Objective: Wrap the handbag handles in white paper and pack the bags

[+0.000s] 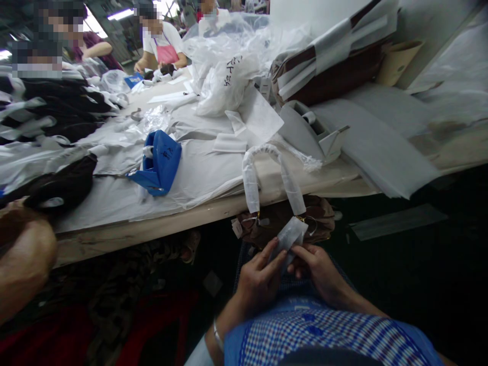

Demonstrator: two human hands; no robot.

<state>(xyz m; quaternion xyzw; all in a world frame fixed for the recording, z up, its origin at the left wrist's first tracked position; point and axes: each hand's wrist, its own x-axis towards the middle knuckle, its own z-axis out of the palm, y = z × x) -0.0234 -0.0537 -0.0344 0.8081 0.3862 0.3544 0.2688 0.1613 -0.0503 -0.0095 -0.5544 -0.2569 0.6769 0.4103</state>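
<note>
A brown handbag [247, 229] rests in my lap against the table edge, partly hidden by my hands. Its arched handle [250, 185] stands up, wrapped in white tissue-like material. From the handle's right end, a flat piece of thin white wrapping paper [293, 233] slants down toward me. My left hand [259, 277] pinches this paper from the left, fingers bent over it. On the other side my right hand [322, 272] grips its edge, thumb and fingers closed together. Whether anything lies under the paper is hidden.
A blue tape dispenser [163, 160] and a grey tape dispenser [305, 129] stand on the table. A wrapped brown bag [335, 76], a paper cup [400, 61] and plastic bags [224, 84] lie behind. Dark wrapped goods [49, 109] and another person's hand [28, 259] are at left.
</note>
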